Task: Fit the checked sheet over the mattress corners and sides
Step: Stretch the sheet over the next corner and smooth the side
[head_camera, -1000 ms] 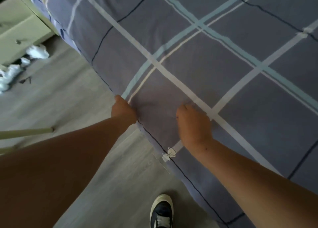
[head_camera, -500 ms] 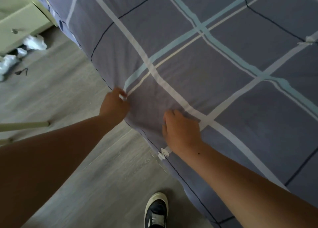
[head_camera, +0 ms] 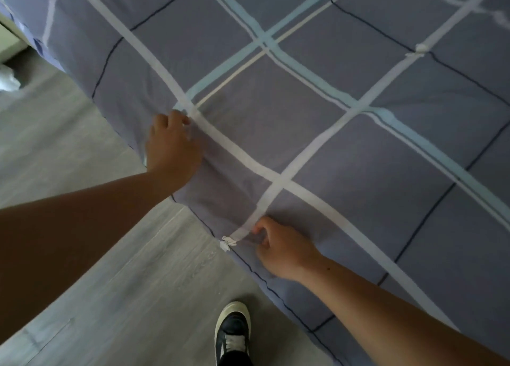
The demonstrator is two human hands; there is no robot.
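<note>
The checked sheet (head_camera: 317,133), grey-purple with white, pale blue and dark lines, covers the mattress and hangs over its near edge. My left hand (head_camera: 171,147) lies on the sheet at that edge, fingers curled into the fabric, with small folds running out from it. Further right along the edge, my right hand (head_camera: 281,247) pinches the sheet where a white stripe ends, just beside a small white bow (head_camera: 227,243) printed on it. The mattress itself is hidden under the sheet.
Grey wood-look floor (head_camera: 110,283) runs along the bed's near side. My dark shoe with a white sole (head_camera: 233,332) stands close to the bed. Crumpled white paper (head_camera: 8,80) and the corner of a pale cabinet (head_camera: 8,45) sit at the far left.
Both hands have shifted along the edge; the left moved up onto the sheet's top, and the right slid back to the edge by the white bow and closed on the fabric.
</note>
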